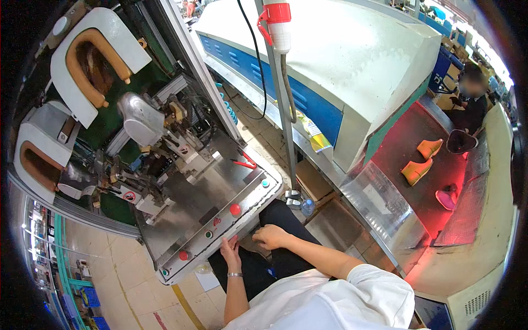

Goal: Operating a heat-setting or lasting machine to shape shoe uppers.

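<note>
My left hand (231, 256) is at the front edge of the machine table (181, 217), fingers stretched out toward the row of buttons and holding nothing visible. A red button (235, 209) and a green button (209, 234) sit on the panel just beyond it. Over my dark-trousered leg (291, 228), my right hand (270, 236) is loosely curled, and no object shows in it. On the machine stand a rounded metal form (142, 118) and a lower metal form (77, 184), each near a brown U-shaped pad (77, 55) in a white housing.
Red-handled pliers (246, 160) lie on the table's right side. To the right, a conveyor (404, 159) under red light carries tan boots (416, 171), a dark boot (461, 142) and a pink shoe (446, 198). A person (470, 104) is at its far end. A metal post (286, 110) stands between the machines.
</note>
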Tool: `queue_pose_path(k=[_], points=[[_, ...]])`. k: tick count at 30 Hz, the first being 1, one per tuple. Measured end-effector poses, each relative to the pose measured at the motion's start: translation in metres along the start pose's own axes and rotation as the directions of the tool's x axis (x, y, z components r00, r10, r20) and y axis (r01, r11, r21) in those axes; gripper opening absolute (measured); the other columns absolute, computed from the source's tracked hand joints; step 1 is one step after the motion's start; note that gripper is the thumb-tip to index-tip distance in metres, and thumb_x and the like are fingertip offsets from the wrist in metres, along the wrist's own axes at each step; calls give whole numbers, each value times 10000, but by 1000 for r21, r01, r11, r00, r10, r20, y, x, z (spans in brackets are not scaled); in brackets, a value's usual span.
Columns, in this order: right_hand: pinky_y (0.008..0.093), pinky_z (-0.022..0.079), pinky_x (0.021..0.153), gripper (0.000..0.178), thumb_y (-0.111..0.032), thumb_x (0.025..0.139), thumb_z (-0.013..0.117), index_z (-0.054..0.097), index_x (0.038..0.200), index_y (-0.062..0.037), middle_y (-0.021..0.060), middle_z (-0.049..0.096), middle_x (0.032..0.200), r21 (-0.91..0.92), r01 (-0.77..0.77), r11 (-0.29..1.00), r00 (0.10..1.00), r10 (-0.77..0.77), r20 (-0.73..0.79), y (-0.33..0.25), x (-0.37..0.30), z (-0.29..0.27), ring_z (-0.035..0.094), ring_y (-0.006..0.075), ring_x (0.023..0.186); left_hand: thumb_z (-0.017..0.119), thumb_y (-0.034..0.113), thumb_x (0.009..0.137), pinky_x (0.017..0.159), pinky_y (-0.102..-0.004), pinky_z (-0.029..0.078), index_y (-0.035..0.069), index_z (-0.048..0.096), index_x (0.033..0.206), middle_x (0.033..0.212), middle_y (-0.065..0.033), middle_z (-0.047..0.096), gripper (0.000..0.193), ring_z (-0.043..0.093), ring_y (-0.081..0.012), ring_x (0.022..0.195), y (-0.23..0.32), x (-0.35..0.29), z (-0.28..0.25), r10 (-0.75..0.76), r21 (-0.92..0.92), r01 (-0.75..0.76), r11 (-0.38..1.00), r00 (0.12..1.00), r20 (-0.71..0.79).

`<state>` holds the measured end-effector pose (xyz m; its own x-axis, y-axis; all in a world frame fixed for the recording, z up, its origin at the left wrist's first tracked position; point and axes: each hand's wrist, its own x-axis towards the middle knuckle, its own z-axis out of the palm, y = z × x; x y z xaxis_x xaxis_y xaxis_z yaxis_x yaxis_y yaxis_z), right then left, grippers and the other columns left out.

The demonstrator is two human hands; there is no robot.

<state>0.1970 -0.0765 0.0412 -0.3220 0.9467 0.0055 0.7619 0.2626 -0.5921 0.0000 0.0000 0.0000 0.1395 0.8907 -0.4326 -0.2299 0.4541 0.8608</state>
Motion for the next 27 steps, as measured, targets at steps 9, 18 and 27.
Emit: queue_pose_path(k=[9,18,27], points=[[431,441,679,211,-197,715,575,570,886,-74,111,599,835,39,112,993,974,-102,-200,9,7,6,575,314,799,471,489,865,924,-356,357,8,512,1113,1048,-138,606,542,538,-211,1025,12,1,7,38,-17,-38,999,999,-8],[380,467,707,144,-56,703,554,602,837,-73,101,595,827,442,-78,893,495,420,-761,6,-101,-41,577,279,806,446,530,860,950,-368,338,-17,501,1123,1092,-136,585,610,491,-214,1096,18,-13,18,22,75,-24,997,999,32],[609,266,951,331,-228,771,529,594,1075,-115,210,295,1351,368,-907,-205,-420,383,-823,127,-417,-67,219,401,1287,367,582,864,970,-363,316,-11,497,1138,1117,-123,582,665,493,-207,1107,24,-12,10,16,135,-19,991,999,29]])
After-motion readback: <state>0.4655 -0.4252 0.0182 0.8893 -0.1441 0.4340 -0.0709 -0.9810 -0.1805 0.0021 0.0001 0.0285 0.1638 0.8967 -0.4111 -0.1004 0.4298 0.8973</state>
